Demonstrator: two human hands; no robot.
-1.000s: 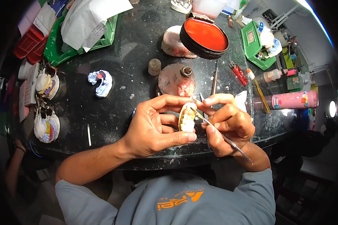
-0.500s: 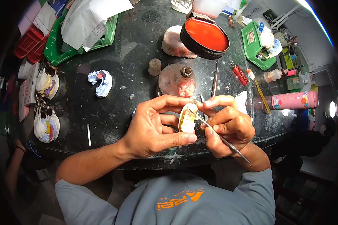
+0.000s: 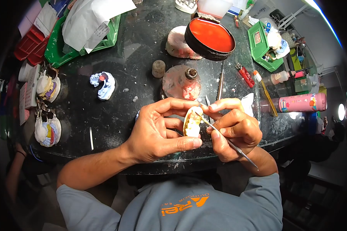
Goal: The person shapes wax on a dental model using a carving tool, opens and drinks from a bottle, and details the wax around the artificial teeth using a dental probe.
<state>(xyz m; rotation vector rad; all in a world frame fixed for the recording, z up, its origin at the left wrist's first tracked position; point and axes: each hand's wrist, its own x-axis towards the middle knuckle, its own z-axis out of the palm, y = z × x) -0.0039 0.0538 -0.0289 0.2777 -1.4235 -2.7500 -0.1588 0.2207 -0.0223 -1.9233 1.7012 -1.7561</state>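
Across shirt [image 3: 227,206], orange "Rei" [image 3: 180,207]; left hand [image 3: 153,133]: dental model [image 3: 192,125]; right hand [image 3: 236,133]: tool [image 3: 237,149].

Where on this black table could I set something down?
Between the light blue dental cast and the small round cap, besides a few crumbs, or between that cast and the white strip. It's crowded around the spirit lamp and rightward, by the red lighter and pink bottle.
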